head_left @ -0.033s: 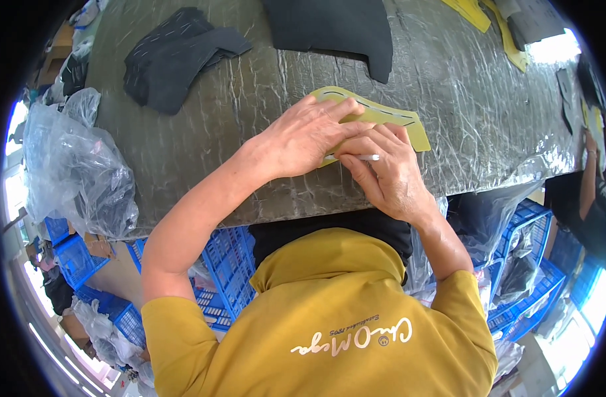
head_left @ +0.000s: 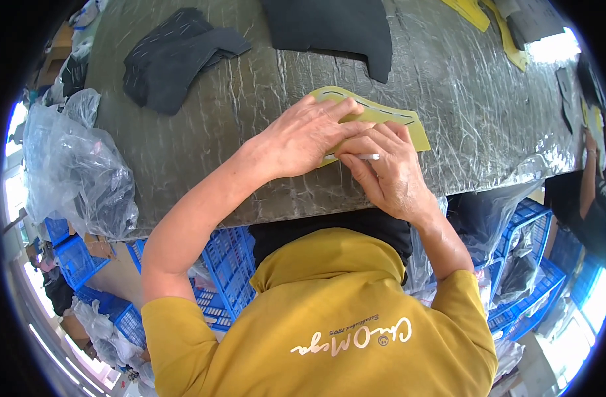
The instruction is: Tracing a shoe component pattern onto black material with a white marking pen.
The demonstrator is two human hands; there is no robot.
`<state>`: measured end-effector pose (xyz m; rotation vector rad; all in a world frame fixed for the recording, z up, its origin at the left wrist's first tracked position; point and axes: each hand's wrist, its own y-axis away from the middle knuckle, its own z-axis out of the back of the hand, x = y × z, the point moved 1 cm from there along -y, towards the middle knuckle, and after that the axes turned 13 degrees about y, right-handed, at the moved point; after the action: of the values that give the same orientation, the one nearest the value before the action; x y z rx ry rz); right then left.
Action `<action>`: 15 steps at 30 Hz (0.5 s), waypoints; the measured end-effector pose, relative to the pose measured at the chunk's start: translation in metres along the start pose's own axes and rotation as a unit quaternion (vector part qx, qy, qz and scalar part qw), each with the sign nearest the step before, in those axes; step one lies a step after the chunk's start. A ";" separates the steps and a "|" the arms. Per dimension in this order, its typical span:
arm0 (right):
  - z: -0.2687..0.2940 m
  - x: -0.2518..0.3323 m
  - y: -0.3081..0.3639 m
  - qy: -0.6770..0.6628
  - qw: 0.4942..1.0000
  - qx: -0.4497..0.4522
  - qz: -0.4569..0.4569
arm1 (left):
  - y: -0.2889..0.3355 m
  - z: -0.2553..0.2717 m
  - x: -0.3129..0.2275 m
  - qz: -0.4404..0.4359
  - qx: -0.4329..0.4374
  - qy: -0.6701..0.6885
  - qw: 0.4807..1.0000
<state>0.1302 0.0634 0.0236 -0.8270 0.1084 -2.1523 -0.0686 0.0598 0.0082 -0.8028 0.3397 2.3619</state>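
A yellow pattern template (head_left: 417,135) with a curved edge and dark slots along it lies near the table's front edge. My left hand (head_left: 303,135) rests flat on its left part, fingers stretched out and apart. Beside it, my right hand (head_left: 394,169) is closed around a thin white pen (head_left: 370,157). The pen points left, along the template's near edge, and its tip is partly hidden by my fingers. Whatever lies under the template is covered.
Dark cut pieces with white dashes (head_left: 160,66) lie far left on the plastic-covered table (head_left: 236,119). A larger dark piece (head_left: 336,26) lies beyond my hands. More yellow templates (head_left: 471,13) are far right. Plastic bags (head_left: 81,165) hang left; blue crates (head_left: 227,271) stand below. Another person's arm (head_left: 588,175) shows at right.
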 end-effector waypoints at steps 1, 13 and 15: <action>-0.001 -0.001 -0.001 0.006 1.000 -0.003 0.010 | -0.001 0.002 -0.002 -0.002 0.000 -0.005 1.000; 0.021 -0.030 0.008 0.112 0.991 -0.051 -0.046 | -0.002 0.002 -0.008 0.029 0.016 0.009 0.999; 0.025 -0.031 0.009 0.123 0.990 -0.044 -0.057 | -0.003 0.002 -0.008 0.030 0.016 0.010 0.999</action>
<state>0.1655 0.0847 0.0240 -0.6263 0.2896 -2.3662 -0.0630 0.0590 0.0143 -0.8128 0.4159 2.3989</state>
